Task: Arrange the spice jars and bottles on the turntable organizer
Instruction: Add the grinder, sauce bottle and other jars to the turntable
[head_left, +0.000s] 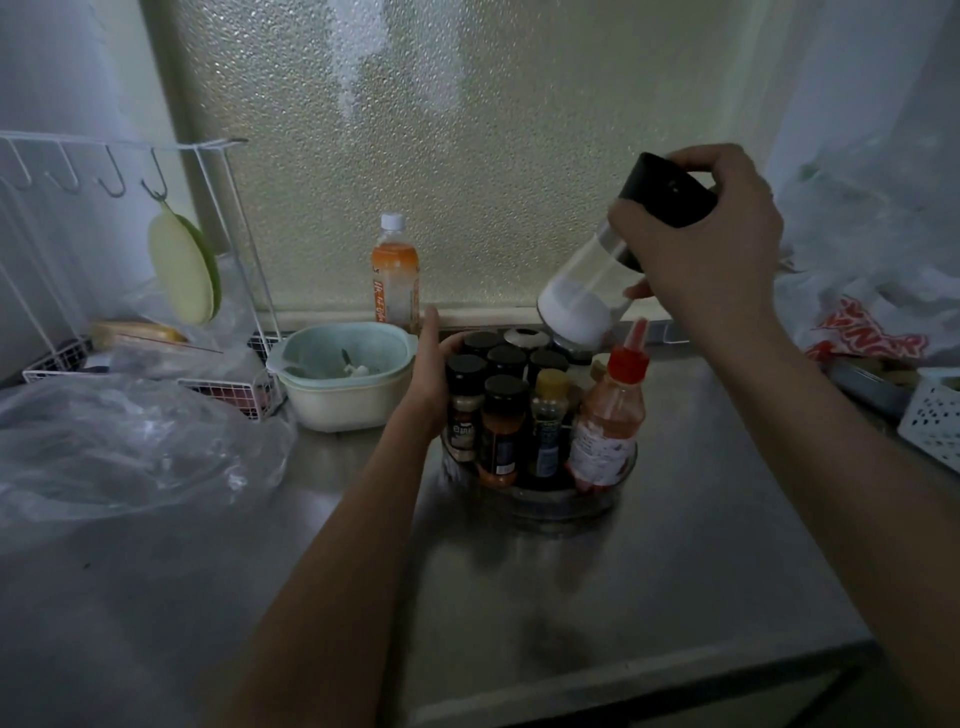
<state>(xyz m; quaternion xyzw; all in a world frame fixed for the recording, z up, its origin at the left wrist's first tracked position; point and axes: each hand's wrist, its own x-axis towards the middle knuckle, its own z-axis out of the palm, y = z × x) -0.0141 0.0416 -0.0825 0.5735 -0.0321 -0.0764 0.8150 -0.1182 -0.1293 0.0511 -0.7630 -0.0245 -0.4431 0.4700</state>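
A clear round turntable organizer (550, 501) stands on the steel counter, packed with several black-capped spice jars (503, 415), a yellow-capped bottle (548, 421) and a red-nozzle sauce bottle (608, 415). My left hand (431, 374) grips the left side of the jar cluster, around the rear left jars. My right hand (711, 244) holds a clear shaker jar with a black lid (597, 275), tilted, with white powder at its lower end, just above the turntable's back right.
A pale green bowl (343, 374) sits left of the turntable. An orange drink bottle (395, 275) stands by the frosted window. A white wire rack (130, 260) and plastic bags (130, 441) fill the left. A white basket (935, 415) sits at the right edge.
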